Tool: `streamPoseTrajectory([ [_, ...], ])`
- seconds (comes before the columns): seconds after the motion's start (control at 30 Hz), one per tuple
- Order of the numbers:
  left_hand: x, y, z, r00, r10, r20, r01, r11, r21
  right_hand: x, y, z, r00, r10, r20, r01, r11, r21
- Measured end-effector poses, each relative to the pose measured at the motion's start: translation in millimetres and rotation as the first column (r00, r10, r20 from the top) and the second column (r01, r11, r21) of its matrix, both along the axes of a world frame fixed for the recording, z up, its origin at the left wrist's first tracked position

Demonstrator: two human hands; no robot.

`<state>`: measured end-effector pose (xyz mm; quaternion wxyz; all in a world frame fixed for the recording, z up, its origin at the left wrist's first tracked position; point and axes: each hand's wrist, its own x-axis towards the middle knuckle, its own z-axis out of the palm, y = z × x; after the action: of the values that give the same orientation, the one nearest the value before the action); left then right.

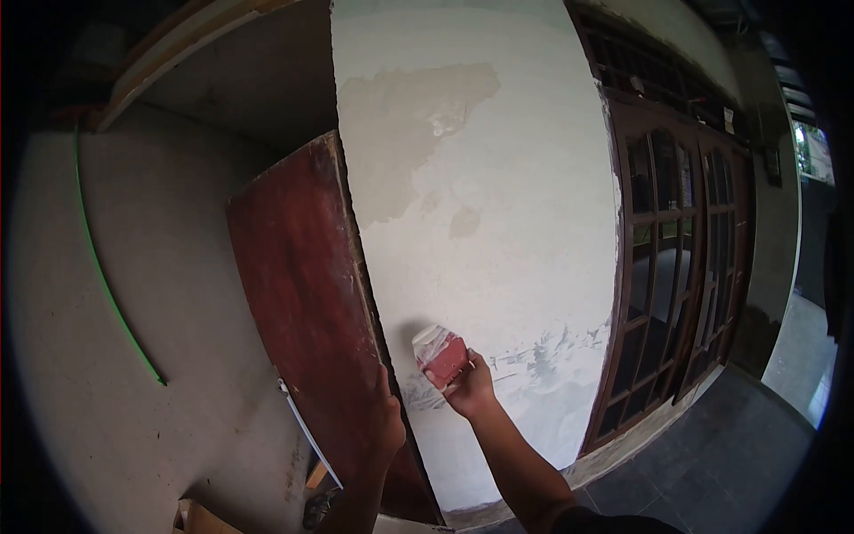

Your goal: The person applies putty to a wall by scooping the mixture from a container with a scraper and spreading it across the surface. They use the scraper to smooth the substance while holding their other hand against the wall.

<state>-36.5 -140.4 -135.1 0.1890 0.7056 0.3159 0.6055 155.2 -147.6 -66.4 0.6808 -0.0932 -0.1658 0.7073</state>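
My right hand (470, 388) holds a red scraper (442, 358) smeared with white paste, in front of the lower left part of the pale wall (525, 231). White streaks mark the wall to the right of this hand. At the wall's left edge, my left hand (390, 422) is against the dark red door panel (298, 294); its fingers point up, close together, and whether it holds anything is hidden. Beige patches (391, 133) show higher on the wall.
A green strip (108, 289) hangs on the grey wall at left. A white strip (310, 436) leans by the panel. A cardboard box (206, 519) sits at bottom left. Brown glazed doors (685, 258) stand at right above dark floor tiles (685, 458).
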Motion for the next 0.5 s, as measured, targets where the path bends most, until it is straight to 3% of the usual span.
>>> streamPoseTrajectory([
  [0.1, 47.6, 39.1, 111.5, 0.985, 0.047, -0.166, -0.002, 0.965, 0.261, 47.9, 28.8, 87.4, 0.998, -0.067, -0.021, 0.07, 0.972, 0.225],
  [0.2, 87.6, 73.5, 169.4, 0.96, 0.128, -0.249, 0.013, 0.868, 0.497, 94.2, 41.9, 174.5, 0.992, -0.13, -0.006, 0.121, 0.907, 0.404],
  [0.33, 144.1, 103.2, 262.0, 0.886, 0.352, -0.303, -0.072, 0.749, 0.658, 146.2, 57.4, 266.3, 0.946, -0.319, 0.063, 0.23, 0.794, 0.563],
  [0.4, 163.7, 116.5, 300.0, 0.717, 0.596, -0.36, -0.06, 0.568, 0.821, 165.8, 68.6, 299.6, 0.907, -0.412, 0.086, 0.27, 0.726, 0.632],
  [0.5, 184.3, 138.4, 342.6, 0.657, 0.684, -0.317, -0.048, 0.457, 0.888, 186.0, 83.7, 337.9, 0.826, -0.55, 0.126, 0.293, 0.609, 0.737],
])
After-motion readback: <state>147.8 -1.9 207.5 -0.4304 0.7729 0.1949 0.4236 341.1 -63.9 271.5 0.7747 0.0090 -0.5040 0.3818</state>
